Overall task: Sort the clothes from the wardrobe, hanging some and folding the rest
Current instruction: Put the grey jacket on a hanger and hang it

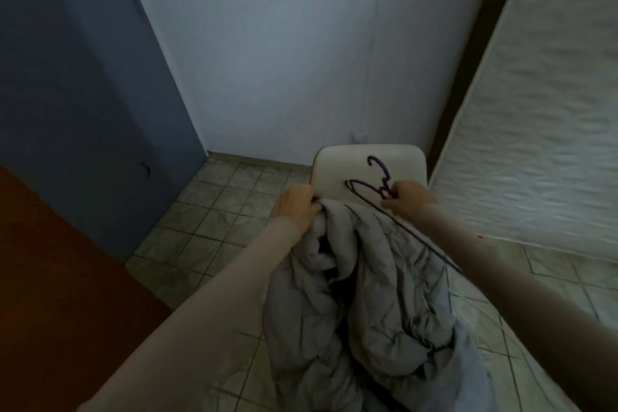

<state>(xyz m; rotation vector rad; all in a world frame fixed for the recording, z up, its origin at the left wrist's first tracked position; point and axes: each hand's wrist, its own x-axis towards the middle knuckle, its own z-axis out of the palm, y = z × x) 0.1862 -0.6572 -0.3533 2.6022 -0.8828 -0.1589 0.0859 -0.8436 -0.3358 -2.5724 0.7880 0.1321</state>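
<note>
- We see both arms stretched forward in pale sleeves, holding a grey quilted garment (368,278) up over a tiled floor (207,211).
- The left hand (299,202) has its fingers curled tightly round the top edge of the garment, gripping a bunch of the fabric near the collar.
- The right hand (406,196) pinches a purple hanger (378,177) just below its hook, fingers closed round the wire (the fingertips also seem to catch a bit of the garment, though we cannot tell for sure).
- The hanger's hook points up and away from us; one long arm of it runs down to the right along the garment's edge, under the right forearm.
- The garment hangs in heavy, crumpled folds between the two arms and drops past the lower edge of the view, so we cannot see its hem.
- Behind the hands stands a white chair (337,167), its rounded back partly hidden by them.
- A pale wall (284,60) closes the corner ahead, with a blue-grey panel (77,94) at the left and a white textured door (541,130) at the right.
</note>
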